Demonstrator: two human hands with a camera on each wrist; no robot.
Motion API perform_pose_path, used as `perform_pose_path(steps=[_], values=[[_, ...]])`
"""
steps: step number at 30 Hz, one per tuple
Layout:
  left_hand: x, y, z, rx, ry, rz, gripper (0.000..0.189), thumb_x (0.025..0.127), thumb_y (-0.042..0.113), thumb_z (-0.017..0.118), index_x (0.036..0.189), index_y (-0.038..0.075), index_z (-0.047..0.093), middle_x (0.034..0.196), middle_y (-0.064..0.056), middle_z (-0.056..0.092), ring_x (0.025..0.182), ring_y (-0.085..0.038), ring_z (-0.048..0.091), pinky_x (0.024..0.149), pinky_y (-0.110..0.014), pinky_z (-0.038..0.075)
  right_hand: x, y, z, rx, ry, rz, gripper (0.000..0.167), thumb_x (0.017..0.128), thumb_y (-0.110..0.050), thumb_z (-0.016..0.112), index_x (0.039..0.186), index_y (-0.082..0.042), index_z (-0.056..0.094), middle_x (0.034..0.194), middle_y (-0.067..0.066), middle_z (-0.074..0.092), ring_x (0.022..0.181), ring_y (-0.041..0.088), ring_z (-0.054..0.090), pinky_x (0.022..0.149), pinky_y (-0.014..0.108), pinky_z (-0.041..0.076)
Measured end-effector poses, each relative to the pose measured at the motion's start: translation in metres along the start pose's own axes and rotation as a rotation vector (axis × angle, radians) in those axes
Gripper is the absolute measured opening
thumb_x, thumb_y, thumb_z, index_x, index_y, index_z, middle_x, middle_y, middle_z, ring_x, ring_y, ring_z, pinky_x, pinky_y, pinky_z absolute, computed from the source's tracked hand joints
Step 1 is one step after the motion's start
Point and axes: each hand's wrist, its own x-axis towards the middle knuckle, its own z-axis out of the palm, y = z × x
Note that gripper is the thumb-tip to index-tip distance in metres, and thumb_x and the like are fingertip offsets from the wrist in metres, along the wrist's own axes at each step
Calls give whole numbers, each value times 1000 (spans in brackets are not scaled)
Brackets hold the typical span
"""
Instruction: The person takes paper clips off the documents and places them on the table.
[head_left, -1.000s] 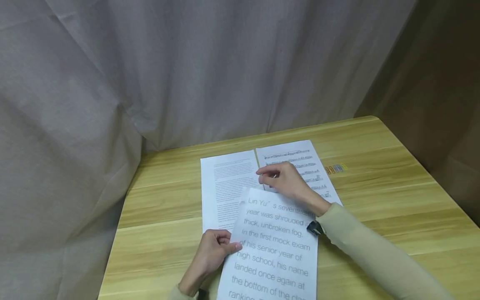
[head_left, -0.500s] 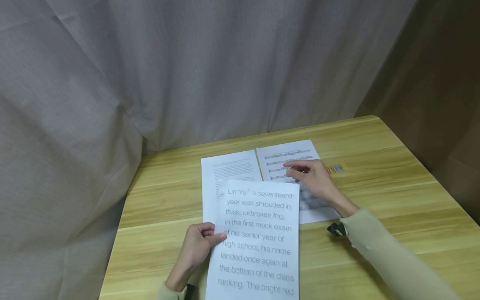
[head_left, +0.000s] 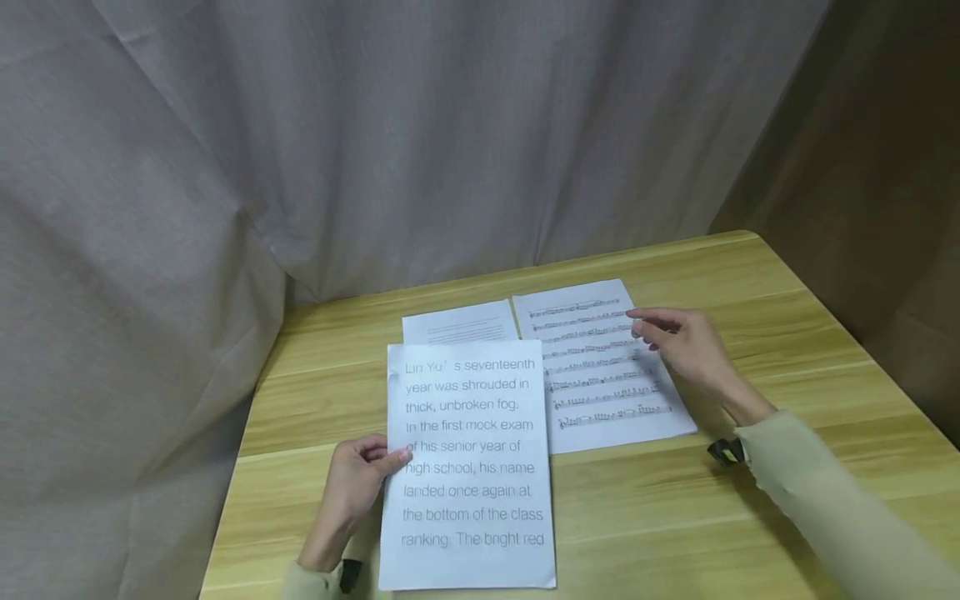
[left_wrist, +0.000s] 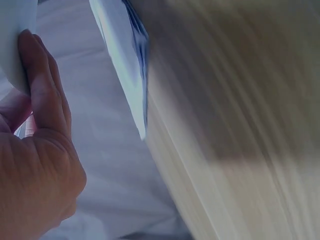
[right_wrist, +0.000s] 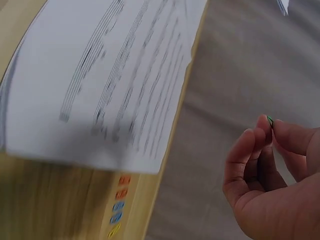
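My left hand (head_left: 354, 477) grips the left edge of a white stack of paper (head_left: 472, 500) with large printed text, thumb on the front face. The stack is raised above the table and overlaps a sheet of small print (head_left: 457, 325). In the left wrist view the fingers (left_wrist: 45, 95) lie behind the paper. My right hand (head_left: 686, 350) hovers over the right edge of the sheet music (head_left: 600, 367). Its thumb and index finger pinch a tiny green paper clip (right_wrist: 270, 121), plain only in the right wrist view.
On the wooden table (head_left: 787, 350), a row of red, blue and yellow paper clips (right_wrist: 119, 205) lies beside the sheet music; my right hand hides it in the head view. A grey curtain (head_left: 420, 150) hangs behind the table's back edge.
My left hand has carried the large-print stack left, and it now stands straighter. My right hand has moved right, away from the stack, uncovering the sheet music and keeping its pinch.
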Motion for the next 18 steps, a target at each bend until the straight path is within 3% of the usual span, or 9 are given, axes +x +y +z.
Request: perform_pose_path(steps=[4, 5, 8, 10, 12, 14, 18], values=[[6, -2, -14, 37, 51, -5, 17, 92, 1, 83, 106, -7, 79, 79, -7, 79, 65, -16, 74, 59, -23, 60, 4, 14, -12, 9, 27, -17, 41, 112, -27, 64, 143, -2, 69, 136, 28, 74, 84, -8, 68, 69, 17, 59], [8, -2, -18, 45, 59, -5, 17, 92, 1, 83, 107, -7, 79, 79, -7, 79, 65, -16, 74, 58, -23, 59, 4, 17, -15, 7, 33, -17, 41, 112, -27, 64, 144, -2, 69, 134, 23, 76, 84, -9, 67, 71, 17, 60], [13, -4, -31, 70, 77, -10, 19, 94, 3, 83, 109, -6, 79, 80, -7, 80, 66, -16, 74, 59, -23, 59, 6, 26, -25, -2, 49, -15, 41, 111, -28, 65, 143, -2, 69, 118, -3, 81, 83, -8, 67, 72, 19, 60], [16, -5, -40, 94, 87, -17, 20, 96, 5, 82, 112, -6, 79, 83, -7, 80, 68, -16, 74, 60, -23, 59, 8, 31, -30, -7, 63, -20, 40, 111, -26, 66, 141, -1, 70, 105, -23, 77, 81, -7, 67, 72, 19, 61], [20, -6, -48, 116, 95, -29, 22, 97, 7, 81, 115, -5, 78, 85, -6, 80, 70, -16, 75, 62, -23, 60, 10, 36, -35, -34, 84, -30, 38, 110, -24, 67, 139, 0, 71, 95, -32, 70, 79, -7, 67, 68, 19, 59], [24, -8, -55, 132, 103, -40, 24, 98, 10, 81, 117, -5, 77, 85, -5, 80, 70, -15, 74, 63, -23, 59, 13, 40, -39, -81, 110, -31, 37, 109, -24, 69, 137, 1, 71, 92, -27, 72, 77, -8, 64, 64, 20, 57], [31, -12, -70, 138, 124, -62, 31, 99, 12, 81, 121, -8, 75, 83, -1, 78, 71, -13, 72, 63, -23, 57, 19, 51, -45, -176, 142, 1, 37, 108, -27, 70, 133, 0, 72, 104, 5, 82, 76, -15, 59, 62, 17, 53]])
